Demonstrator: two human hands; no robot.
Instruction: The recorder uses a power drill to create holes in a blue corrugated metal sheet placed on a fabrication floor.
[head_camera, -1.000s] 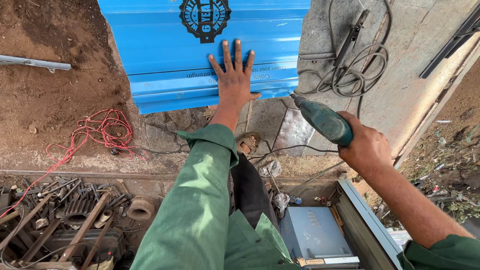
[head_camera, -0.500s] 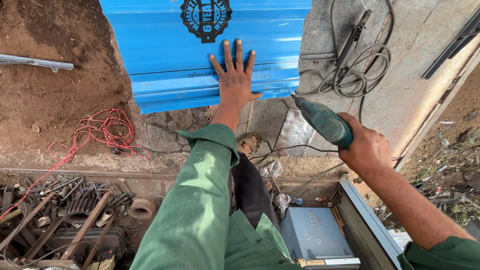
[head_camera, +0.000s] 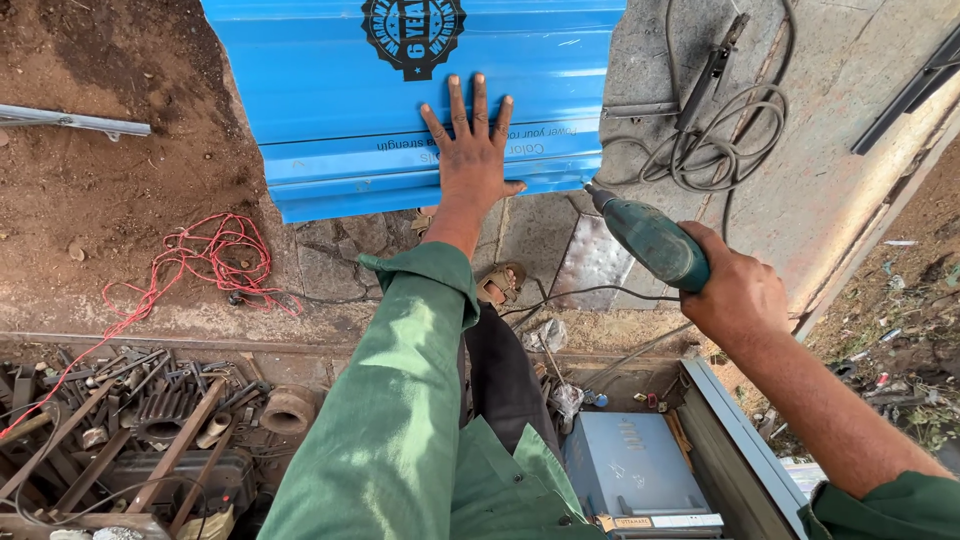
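drill (head_camera: 650, 240) tip points up-left toward blue sheet (head_camera: 330, 110).

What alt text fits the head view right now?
The left hand presses flat on a blue corrugated metal sheet while the right hand holds a green power drill near its lower right corner. Red wire lies on the dirt.

The left arm, in a green sleeve, stretches straight up the middle of the frame. Its left hand (head_camera: 474, 150) lies palm down and flat, fingers spread and pointing to the upper edge. The right arm, bare below a green cuff, comes in from the lower right corner. The right hand (head_camera: 737, 293) is curled in a closed fist grip, knuckles facing up, right of centre.
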